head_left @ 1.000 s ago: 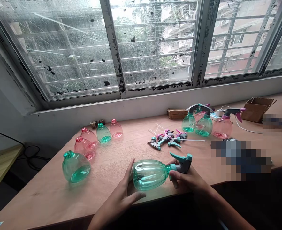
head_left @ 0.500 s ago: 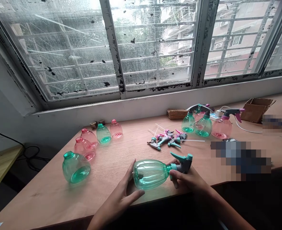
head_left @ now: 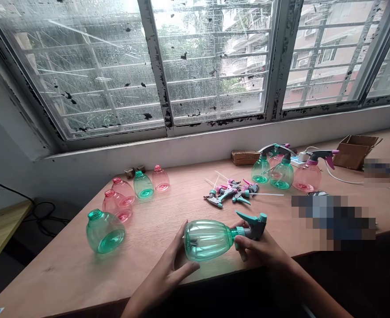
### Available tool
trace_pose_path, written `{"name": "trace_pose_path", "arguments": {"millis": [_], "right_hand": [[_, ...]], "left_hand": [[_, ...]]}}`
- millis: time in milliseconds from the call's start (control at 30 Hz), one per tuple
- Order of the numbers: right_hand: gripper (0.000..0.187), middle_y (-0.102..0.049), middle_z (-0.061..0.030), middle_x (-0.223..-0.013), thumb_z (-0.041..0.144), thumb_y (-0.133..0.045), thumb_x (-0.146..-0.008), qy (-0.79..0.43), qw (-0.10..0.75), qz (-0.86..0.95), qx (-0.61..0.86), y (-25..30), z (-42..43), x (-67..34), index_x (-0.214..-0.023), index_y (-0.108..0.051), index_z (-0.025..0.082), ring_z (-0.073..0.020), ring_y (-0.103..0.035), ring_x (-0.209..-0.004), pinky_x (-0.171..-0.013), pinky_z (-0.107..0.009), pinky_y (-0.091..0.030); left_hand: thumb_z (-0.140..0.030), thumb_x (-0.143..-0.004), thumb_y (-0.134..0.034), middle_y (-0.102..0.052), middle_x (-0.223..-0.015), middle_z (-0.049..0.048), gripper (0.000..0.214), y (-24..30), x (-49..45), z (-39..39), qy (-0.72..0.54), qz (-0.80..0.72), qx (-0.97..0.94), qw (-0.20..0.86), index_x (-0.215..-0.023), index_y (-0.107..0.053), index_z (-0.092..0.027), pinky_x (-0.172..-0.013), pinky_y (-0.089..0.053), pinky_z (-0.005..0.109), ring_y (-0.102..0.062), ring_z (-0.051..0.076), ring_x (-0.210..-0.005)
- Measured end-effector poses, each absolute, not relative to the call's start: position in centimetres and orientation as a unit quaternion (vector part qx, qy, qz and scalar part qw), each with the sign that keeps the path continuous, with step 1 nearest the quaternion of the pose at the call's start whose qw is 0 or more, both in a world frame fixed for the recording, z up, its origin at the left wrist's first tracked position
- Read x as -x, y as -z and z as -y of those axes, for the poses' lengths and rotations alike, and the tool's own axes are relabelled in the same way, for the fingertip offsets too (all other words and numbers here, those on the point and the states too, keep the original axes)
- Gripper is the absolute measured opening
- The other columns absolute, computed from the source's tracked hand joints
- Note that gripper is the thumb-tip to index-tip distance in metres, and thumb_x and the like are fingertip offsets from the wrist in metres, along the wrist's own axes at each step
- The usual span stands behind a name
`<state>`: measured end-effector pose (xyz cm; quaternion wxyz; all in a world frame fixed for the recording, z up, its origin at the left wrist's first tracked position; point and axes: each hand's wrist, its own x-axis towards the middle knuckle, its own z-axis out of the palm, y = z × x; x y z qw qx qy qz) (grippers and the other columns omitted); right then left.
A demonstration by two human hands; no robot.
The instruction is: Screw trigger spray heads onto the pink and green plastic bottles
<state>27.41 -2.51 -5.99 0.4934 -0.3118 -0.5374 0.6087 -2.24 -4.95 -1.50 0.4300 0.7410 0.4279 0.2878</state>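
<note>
A clear green spray bottle [head_left: 208,240] lies on its side in the air over the table's front edge, its base to the left. My left hand [head_left: 168,267] cups that base, fingers behind it and thumb along the lower side. At the neck, my right hand [head_left: 259,247] pinches the teal collar. The grey-and-teal trigger head [head_left: 255,225] is seated on the neck, with its lever pointing up and away from me. Beyond the bottle lies a pile of loose trigger heads [head_left: 229,192] in pink, teal and grey, some with white tubes.
Open-necked bottles stand at left: a green one [head_left: 105,232] in front, pink ones [head_left: 118,205] behind. Bottles with heads fitted, such as a green one [head_left: 282,173] and a pink one [head_left: 307,176], stand at right. Cardboard boxes [head_left: 355,152] and a white cable [head_left: 343,180] lie farther back.
Almost nothing differs. The green spray bottle seems turned very slightly in my hands, and both hands stay in place.
</note>
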Motion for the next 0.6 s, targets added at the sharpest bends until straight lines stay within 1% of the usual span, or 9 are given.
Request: {"name": "trace_pose_path", "arguments": {"millis": [100,233,300,367,500,600], "right_hand": [[0.037,-0.067,0.0008,-0.068,0.042,-0.079,-0.083,-0.609,0.495,0.538,0.308,6.13,2.50,-27.44,-0.104,-0.061,0.017,-0.0132,-0.061,-0.049,-0.052,-0.027,-0.046],[0.036,-0.067,0.0008,-0.068,0.041,-0.078,-0.083,-0.609,0.494,0.538,0.310,6.03,2.58,-27.39,-0.104,-0.061,0.017,-0.0126,-0.060,-0.049,-0.053,-0.026,-0.045],[0.036,-0.067,0.0010,-0.067,0.042,-0.078,-0.083,-0.607,0.492,0.539,0.313,5.94,2.63,-27.36,-0.103,-0.061,0.017,-0.0126,-0.060,-0.048,-0.054,-0.027,-0.046],[0.036,-0.067,0.0011,-0.067,0.043,-0.079,-0.083,-0.606,0.491,0.540,0.316,5.91,2.66,-27.35,-0.103,-0.062,0.018,-0.0129,-0.060,-0.048,-0.054,-0.027,-0.046],[0.037,-0.067,0.0011,-0.068,0.043,-0.080,-0.081,-0.609,0.491,0.536,0.317,5.98,2.64,-27.33,-0.103,-0.061,0.018,-0.0139,-0.061,-0.049,-0.053,-0.028,-0.046],[0.038,-0.067,0.0015,-0.067,0.044,-0.080,-0.081,-0.610,0.492,0.536,0.315,6.02,2.61,-27.32,-0.102,-0.061,0.018,-0.0137,-0.061,-0.048,-0.052,-0.027,-0.046]], "left_hand": [[-0.034,-0.097,-0.060,-0.012,-0.168,-0.0010,0.085,1.35,1.96,5.12,-0.289,-0.420,-0.746,0.429,-0.159,-0.002,-0.035,-0.127,-0.009,0.047,-0.013,0.026,-0.153],[-0.031,-0.093,-0.064,-0.013,-0.168,0.0004,0.092,1.04,1.69,5.34,-0.282,-0.428,-0.741,0.433,-0.159,0.000,-0.032,-0.127,-0.006,0.045,-0.006,0.025,-0.154],[-0.033,-0.091,-0.067,-0.015,-0.167,0.0023,0.095,0.87,1.64,5.38,-0.281,-0.436,-0.735,0.436,-0.159,-0.002,-0.029,-0.127,-0.007,0.047,-0.006,0.027,-0.154],[-0.037,-0.091,-0.067,-0.017,-0.167,0.0035,0.092,0.82,1.69,5.34,-0.281,-0.439,-0.732,0.439,-0.160,-0.007,-0.028,-0.127,-0.008,0.048,-0.009,0.029,-0.154],[-0.047,-0.096,-0.059,-0.018,-0.167,0.0045,0.079,1.19,2.02,5.15,-0.283,-0.432,-0.731,0.445,-0.159,-0.017,-0.026,-0.127,-0.010,0.047,-0.014,0.030,-0.153],[-0.050,-0.098,-0.055,-0.019,-0.167,0.0052,0.076,1.64,2.27,4.98,-0.284,-0.440,-0.731,0.438,-0.159,-0.018,-0.025,-0.127,-0.009,0.047,-0.014,0.029,-0.153]]}}
